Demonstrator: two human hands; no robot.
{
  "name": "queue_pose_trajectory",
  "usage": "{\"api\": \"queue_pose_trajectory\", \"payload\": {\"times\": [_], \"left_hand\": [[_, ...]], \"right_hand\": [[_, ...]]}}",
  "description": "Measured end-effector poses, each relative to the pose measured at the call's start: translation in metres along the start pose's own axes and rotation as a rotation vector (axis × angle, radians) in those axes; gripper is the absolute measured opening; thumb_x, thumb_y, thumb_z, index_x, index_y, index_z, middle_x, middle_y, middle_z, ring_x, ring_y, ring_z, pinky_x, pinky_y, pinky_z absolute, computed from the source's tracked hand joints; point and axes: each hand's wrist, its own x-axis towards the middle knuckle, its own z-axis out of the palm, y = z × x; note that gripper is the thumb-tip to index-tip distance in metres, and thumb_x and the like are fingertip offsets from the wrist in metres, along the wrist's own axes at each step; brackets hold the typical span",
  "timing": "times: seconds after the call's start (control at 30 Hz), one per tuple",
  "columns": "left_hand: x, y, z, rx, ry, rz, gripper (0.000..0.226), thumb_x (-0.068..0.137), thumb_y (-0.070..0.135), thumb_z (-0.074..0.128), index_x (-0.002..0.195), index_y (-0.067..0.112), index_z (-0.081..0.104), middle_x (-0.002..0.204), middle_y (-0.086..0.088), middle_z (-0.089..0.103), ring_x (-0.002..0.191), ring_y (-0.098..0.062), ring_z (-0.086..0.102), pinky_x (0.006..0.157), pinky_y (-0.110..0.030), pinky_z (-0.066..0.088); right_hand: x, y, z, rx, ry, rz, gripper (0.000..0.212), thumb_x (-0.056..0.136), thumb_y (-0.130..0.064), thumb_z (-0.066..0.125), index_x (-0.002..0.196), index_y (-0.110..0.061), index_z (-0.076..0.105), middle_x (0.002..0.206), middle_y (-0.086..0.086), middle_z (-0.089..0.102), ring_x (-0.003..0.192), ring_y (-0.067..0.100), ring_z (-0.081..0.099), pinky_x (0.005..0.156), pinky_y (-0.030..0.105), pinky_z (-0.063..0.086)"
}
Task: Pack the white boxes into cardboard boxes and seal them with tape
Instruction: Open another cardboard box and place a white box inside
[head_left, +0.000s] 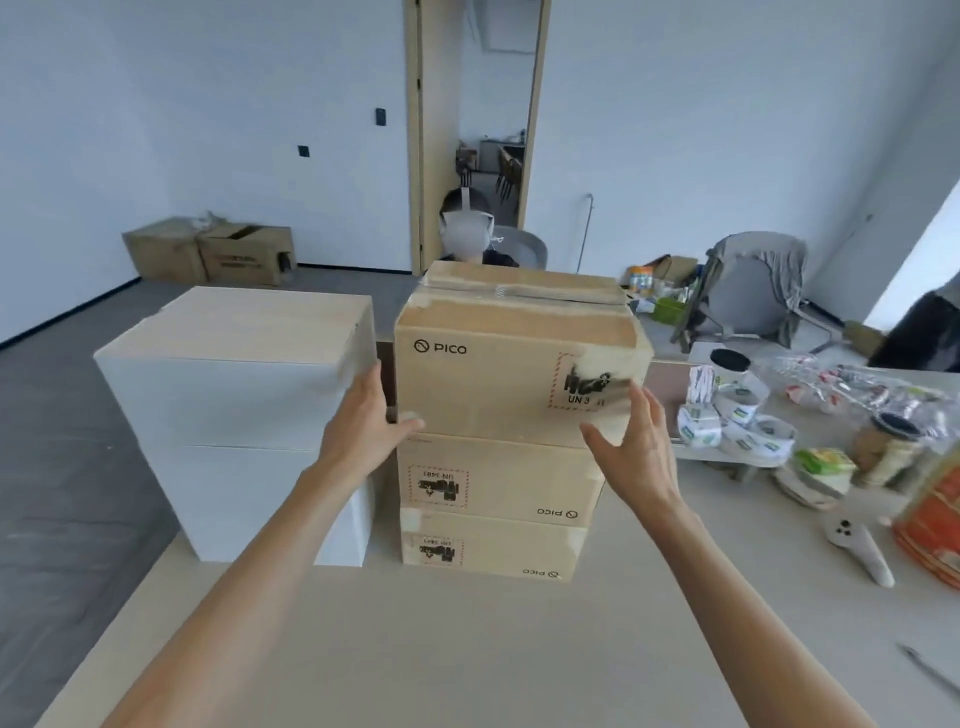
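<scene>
Table: bare at the near edge. Left hand spread open, thumb resting on the lower left corner of the top cardboard box; nothing grasped. Right hand open, blurred, at that box's near right face; contact cannot be confirmed. Top box, taped shut, stands on two more cardboard boxes. Stacked white boxes stand just left. Tape rolls lie right. A seated person is beyond.

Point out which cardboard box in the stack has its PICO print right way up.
The top cardboard box, between both hands; the two beneath it show PICO upside down.
</scene>
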Motion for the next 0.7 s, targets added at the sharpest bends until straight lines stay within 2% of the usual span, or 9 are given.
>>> {"api": "queue_pose_trajectory", "payload": {"times": [0.07, 0.17, 0.23, 0.3, 0.4, 0.57, 0.7], "left_hand": [[0.014, -0.002, 0.001, -0.133, 0.033, -0.017, 0.098, 0.081, 0.038, 0.076, 0.153, 0.01, 0.014, 0.159, -0.007, 0.023, 0.141, -0.023, 0.032, 0.108, -0.039, 0.032], [0.031, -0.01, 0.005, -0.265, 0.051, 0.035, 0.093, 0.079, 0.033, 0.079, 0.152, 0.016, 0.024, 0.154, 0.0, 0.033, 0.138, -0.017, 0.036, 0.106, -0.031, 0.032], [0.039, -0.013, 0.01, -0.323, -0.006, 0.071, 0.091, 0.077, 0.032, 0.081, 0.149, 0.022, 0.027, 0.147, 0.005, 0.043, 0.133, -0.015, 0.042, 0.104, -0.029, 0.036], [0.043, -0.013, 0.017, -0.348, -0.086, 0.09, 0.089, 0.077, 0.029, 0.08, 0.148, 0.024, 0.025, 0.137, 0.011, 0.049, 0.123, -0.011, 0.048, 0.1, -0.031, 0.042], [0.042, -0.009, 0.026, -0.368, -0.054, 0.09, 0.082, 0.08, 0.023, 0.079, 0.145, 0.02, 0.03, 0.129, 0.007, 0.056, 0.113, -0.011, 0.052, 0.09, -0.027, 0.043], [0.027, 0.003, 0.032, -0.364, 0.063, 0.13, 0.079, 0.077, 0.024, 0.079, 0.142, 0.03, 0.036, 0.121, 0.011, 0.063, 0.108, -0.016, 0.061, 0.091, -0.039, 0.052], [0.01, 0.037, 0.039, -0.375, 0.089, 0.165, 0.073, 0.076, 0.031, 0.078, 0.138, 0.034, 0.038, 0.117, 0.015, 0.064, 0.108, -0.009, 0.06, 0.09, -0.04, 0.053]], "right_hand": [[0.013, 0.002, -0.002, 0.011, 0.045, -0.004, 0.084, 0.087, -0.033, 0.071, 0.152, -0.015, 0.022, 0.152, 0.007, 0.033, 0.135, 0.024, 0.04, 0.096, 0.035, 0.04], [0.026, 0.008, -0.001, 0.11, 0.117, 0.025, 0.087, 0.08, -0.032, 0.077, 0.148, -0.019, 0.023, 0.137, 0.004, 0.049, 0.12, 0.023, 0.054, 0.09, 0.044, 0.051], [0.035, 0.014, 0.0, 0.167, 0.109, 0.071, 0.079, 0.078, -0.033, 0.079, 0.14, -0.019, 0.033, 0.132, 0.001, 0.053, 0.118, 0.021, 0.056, 0.092, 0.047, 0.051], [0.04, 0.016, 0.002, 0.167, 0.048, 0.136, 0.065, 0.08, -0.035, 0.078, 0.131, -0.016, 0.043, 0.124, 0.001, 0.057, 0.118, 0.024, 0.056, 0.093, 0.042, 0.048], [0.04, 0.022, 0.007, 0.197, 0.059, 0.133, 0.043, 0.083, -0.03, 0.077, 0.113, -0.019, 0.048, 0.106, -0.006, 0.056, 0.11, 0.022, 0.054, 0.088, 0.036, 0.044], [0.042, 0.027, -0.003, 0.289, 0.143, 0.12, 0.056, 0.084, -0.027, 0.076, 0.128, -0.013, 0.046, 0.114, -0.001, 0.056, 0.109, 0.02, 0.052, 0.096, 0.04, 0.045], [0.037, 0.05, -0.033, 0.341, 0.187, 0.061, 0.045, 0.082, -0.022, 0.078, 0.117, -0.018, 0.049, 0.108, -0.005, 0.06, 0.103, 0.018, 0.057, 0.097, 0.039, 0.047]]}}
